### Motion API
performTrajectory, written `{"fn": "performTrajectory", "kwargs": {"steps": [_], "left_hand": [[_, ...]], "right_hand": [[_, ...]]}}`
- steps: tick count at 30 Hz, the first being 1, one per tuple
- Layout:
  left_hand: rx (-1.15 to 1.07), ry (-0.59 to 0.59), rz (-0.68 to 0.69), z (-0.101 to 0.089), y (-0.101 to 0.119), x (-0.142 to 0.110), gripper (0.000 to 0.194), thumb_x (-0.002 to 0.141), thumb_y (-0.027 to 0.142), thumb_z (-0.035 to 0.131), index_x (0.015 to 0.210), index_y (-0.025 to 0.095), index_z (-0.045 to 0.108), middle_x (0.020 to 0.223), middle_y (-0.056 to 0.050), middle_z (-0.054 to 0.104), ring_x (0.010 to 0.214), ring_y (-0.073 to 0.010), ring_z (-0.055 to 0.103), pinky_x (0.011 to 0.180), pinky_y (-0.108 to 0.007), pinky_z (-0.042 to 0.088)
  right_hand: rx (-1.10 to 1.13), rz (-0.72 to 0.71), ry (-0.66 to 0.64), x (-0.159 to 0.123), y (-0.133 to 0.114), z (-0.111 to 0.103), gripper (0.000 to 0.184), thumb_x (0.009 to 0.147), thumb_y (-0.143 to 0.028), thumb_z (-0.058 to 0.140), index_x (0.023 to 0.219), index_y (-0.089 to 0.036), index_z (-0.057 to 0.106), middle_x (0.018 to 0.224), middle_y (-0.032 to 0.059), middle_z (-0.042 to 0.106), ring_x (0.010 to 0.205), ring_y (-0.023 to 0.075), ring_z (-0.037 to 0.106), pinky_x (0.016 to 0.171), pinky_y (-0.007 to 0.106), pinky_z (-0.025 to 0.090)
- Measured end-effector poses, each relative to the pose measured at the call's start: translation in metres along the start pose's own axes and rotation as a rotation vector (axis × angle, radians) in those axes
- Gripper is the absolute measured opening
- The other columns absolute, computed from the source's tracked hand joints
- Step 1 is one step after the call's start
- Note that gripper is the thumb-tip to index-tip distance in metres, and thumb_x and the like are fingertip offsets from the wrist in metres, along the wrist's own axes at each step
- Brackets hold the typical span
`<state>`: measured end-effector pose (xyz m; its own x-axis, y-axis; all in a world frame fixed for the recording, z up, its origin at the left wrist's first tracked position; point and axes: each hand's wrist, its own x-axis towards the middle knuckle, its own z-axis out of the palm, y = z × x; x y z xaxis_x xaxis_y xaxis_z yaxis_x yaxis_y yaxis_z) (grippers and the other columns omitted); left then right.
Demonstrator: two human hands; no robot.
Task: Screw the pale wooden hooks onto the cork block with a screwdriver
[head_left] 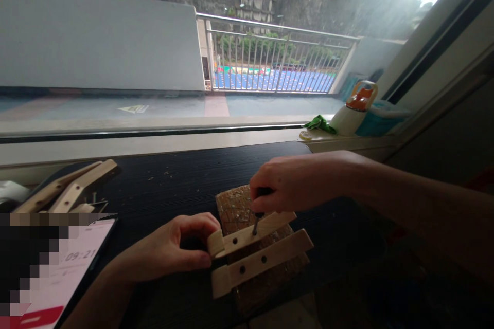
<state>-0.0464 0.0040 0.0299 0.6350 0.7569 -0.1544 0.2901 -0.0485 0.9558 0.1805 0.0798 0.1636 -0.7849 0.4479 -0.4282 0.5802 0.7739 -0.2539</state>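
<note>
Right hand [293, 180]: closed around the screwdriver [256, 222], its tip at one hole of the far wooden piece
Left hand [181, 247]: thumb and fingers pinching the end block of the far wooden piece [274, 223]
Far wooden piece: lying across the brown board [235, 208] on the desk [173, 164], seemingly midway through being worked, its other hole dark
Near wooden piece [283, 254]: beside it on the board, end block in place, two dark holes, no tool on it
Spare wooden pieces [73, 193]: at the desk's left, apart from the work, with what look like screws [94, 198] near
Hard to tell: whether screws sit in the holes; most of the screwdriver handle is covered by fingers, and the lower left corner is pixelated
</note>
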Motion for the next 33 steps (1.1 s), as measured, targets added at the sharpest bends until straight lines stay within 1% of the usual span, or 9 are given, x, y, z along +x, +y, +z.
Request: {"fn": "performTrajectory", "kwargs": {"steps": [1,3,7,12,16,20,22,26,33], "left_hand": [[0.002,0.002,-0.003,0.0,0.0,0.0,0.022,0.078,0.037,0.066,0.091,0.019,0.064,0.101,-0.001,0.058,0.097,-0.0202,0.054,0.086,-0.025,0.041],[0.005,0.008,-0.01,0.0,0.0,0.0,0.023,0.078,0.037,0.066,0.092,0.019,0.064,0.101,-0.001,0.058,0.097,-0.0207,0.054,0.087,-0.025,0.041],[0.008,0.01,-0.023,0.0,-0.002,-0.001,0.024,0.078,0.038,0.066,0.092,0.019,0.064,0.101,-0.001,0.059,0.097,-0.0208,0.054,0.086,-0.025,0.041],[0.008,0.014,-0.019,-0.001,-0.003,0.0,0.024,0.078,0.039,0.066,0.092,0.02,0.064,0.103,-0.001,0.058,0.099,-0.0209,0.053,0.087,-0.025,0.041],[0.016,0.009,-0.017,-0.001,-0.002,0.0,0.024,0.078,0.039,0.065,0.091,0.019,0.064,0.102,-0.001,0.059,0.097,-0.0209,0.054,0.086,-0.025,0.041],[0.021,0.018,-0.02,0.0,-0.003,-0.001,0.026,0.077,0.041,0.066,0.091,0.019,0.064,0.103,-0.002,0.059,0.099,-0.0217,0.054,0.087,-0.026,0.041],[0.023,0.02,-0.023,0.0,-0.003,-0.001,0.026,0.078,0.041,0.065,0.092,0.019,0.064,0.103,-0.002,0.059,0.099,-0.0219,0.054,0.087,-0.026,0.041],[0.016,0.019,-0.026,0.0,-0.002,-0.001,0.027,0.078,0.041,0.066,0.093,0.019,0.064,0.103,-0.002,0.06,0.099,-0.0223,0.054,0.087,-0.027,0.042],[0.029,0.023,-0.033,0.0,-0.001,-0.001,0.029,0.077,0.043,0.065,0.092,0.018,0.064,0.104,-0.003,0.06,0.099,-0.0224,0.054,0.088,-0.027,0.042]], "right_hand": [[-0.04,-0.013,0.028,-0.001,-0.001,-0.001,0.024,0.079,-0.032,0.054,0.09,-0.017,0.07,0.072,0.0018,0.064,0.058,0.0114,0.05,0.05,0.024,0.033],[-0.093,-0.052,0.069,-0.004,-0.005,-0.004,0.024,0.075,-0.026,0.058,0.095,-0.019,0.069,0.073,0.0006,0.065,0.059,0.0111,0.05,0.05,0.023,0.032],[-0.098,-0.092,0.022,-0.008,-0.009,-0.012,0.025,0.077,-0.009,0.051,0.09,-0.017,0.071,0.068,-0.0028,0.063,0.052,0.0074,0.046,0.048,0.022,0.031],[-0.059,-0.102,-0.007,-0.002,-0.005,-0.011,0.021,0.081,-0.016,0.052,0.091,-0.014,0.07,0.069,-0.0014,0.063,0.052,0.0072,0.045,0.048,0.021,0.032],[0.014,-0.079,0.041,0.002,0.001,-0.004,0.023,0.085,-0.025,0.049,0.089,-0.014,0.069,0.071,0.0005,0.065,0.053,0.0083,0.048,0.047,0.022,0.033],[-0.023,-0.062,0.089,-0.001,-0.001,-0.004,0.025,0.085,-0.03,0.05,0.086,-0.014,0.07,0.069,0.0012,0.065,0.053,0.0097,0.048,0.047,0.024,0.031],[-0.052,-0.094,0.102,-0.003,-0.004,-0.007,0.023,0.083,-0.027,0.053,0.09,-0.015,0.071,0.071,0.0003,0.065,0.054,0.0093,0.049,0.048,0.024,0.032],[-0.081,-0.094,0.03,-0.003,-0.008,-0.014,0.023,0.077,-0.013,0.054,0.09,-0.018,0.071,0.07,-0.0019,0.065,0.052,0.0078,0.047,0.048,0.022,0.032],[-0.019,-0.135,0.021,-0.002,-0.001,-0.008,0.023,0.083,-0.018,0.049,0.092,-0.013,0.07,0.071,-0.0005,0.064,0.054,0.0071,0.046,0.05,0.021,0.033]]}}
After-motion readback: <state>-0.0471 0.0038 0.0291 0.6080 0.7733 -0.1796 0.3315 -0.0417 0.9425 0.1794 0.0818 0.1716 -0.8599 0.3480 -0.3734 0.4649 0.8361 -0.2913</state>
